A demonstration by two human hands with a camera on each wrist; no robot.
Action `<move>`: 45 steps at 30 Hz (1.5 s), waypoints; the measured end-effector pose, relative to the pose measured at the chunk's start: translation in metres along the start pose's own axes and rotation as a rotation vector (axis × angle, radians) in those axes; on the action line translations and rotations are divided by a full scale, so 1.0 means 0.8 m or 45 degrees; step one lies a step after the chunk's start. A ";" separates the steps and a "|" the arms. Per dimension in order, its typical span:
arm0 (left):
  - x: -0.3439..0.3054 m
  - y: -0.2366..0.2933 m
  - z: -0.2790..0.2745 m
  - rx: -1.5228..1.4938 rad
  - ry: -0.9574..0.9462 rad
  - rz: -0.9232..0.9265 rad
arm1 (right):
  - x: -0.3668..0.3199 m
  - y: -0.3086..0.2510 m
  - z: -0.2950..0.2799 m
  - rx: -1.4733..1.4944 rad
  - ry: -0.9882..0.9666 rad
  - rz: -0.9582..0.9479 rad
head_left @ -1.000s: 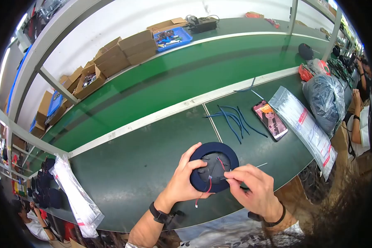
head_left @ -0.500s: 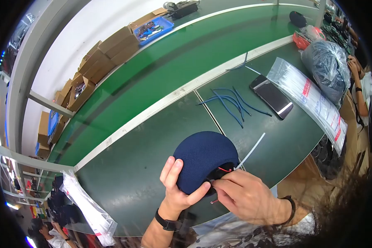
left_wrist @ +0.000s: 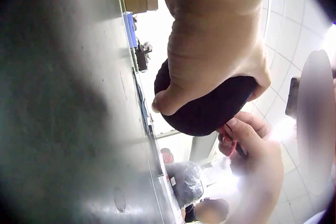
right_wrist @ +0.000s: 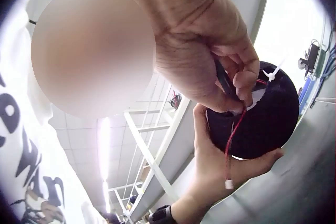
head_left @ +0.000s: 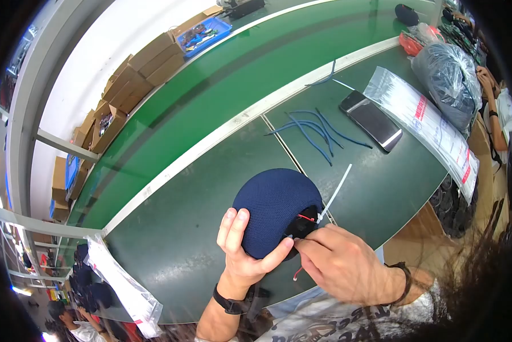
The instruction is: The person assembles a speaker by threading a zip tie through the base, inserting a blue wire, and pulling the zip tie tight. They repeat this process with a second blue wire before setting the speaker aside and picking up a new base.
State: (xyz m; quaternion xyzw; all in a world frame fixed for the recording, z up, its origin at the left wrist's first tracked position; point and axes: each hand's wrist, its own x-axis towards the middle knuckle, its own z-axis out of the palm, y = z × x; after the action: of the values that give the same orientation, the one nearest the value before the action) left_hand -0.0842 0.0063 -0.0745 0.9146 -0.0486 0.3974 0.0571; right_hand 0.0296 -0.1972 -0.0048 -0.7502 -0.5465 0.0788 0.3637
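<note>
A round navy speaker with a mesh cover (head_left: 276, 208) is held over the bench, its dome up and its opening towards the right hand. My left hand (head_left: 247, 256) grips it from the near left, fingers on the mesh and thumb at the opening's edge. At that opening my right hand (head_left: 344, 262) pinches a dark cord (right_wrist: 224, 77) between thumb and fingers; its far end is hidden. A red wire (right_wrist: 234, 132) with a white plug (right_wrist: 229, 184) hangs from the opening. From the rim juts a white zip tie (head_left: 337, 191).
Several blue cords (head_left: 318, 134) lie beyond the speaker, beside a phone (head_left: 373, 121) and a bag of zip ties (head_left: 424, 122). A stuffed plastic bag (head_left: 447, 82) sits far right. Another white bag (head_left: 125, 288) lies left; cardboard boxes (head_left: 148, 68) line the back ledge.
The speaker has turned from showing its open wired side to showing its mesh dome. Both hands have turned with it, the right still pinching at the opening. The phone's screen has gone dark.
</note>
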 end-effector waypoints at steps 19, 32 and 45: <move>0.000 0.002 -0.003 0.022 -0.022 0.028 | 0.013 0.000 -0.003 0.186 -0.005 0.131; -0.004 -0.001 0.007 -0.130 0.103 -0.152 | 0.016 0.017 -0.030 0.352 0.153 0.226; 0.002 0.006 -0.007 -0.058 -0.022 -0.028 | 0.016 0.013 -0.020 0.095 -0.130 0.063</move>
State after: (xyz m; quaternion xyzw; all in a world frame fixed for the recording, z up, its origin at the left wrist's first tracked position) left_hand -0.0878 0.0026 -0.0693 0.9169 -0.0481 0.3878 0.0819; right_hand 0.0506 -0.1949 0.0035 -0.7443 -0.5425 0.1462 0.3609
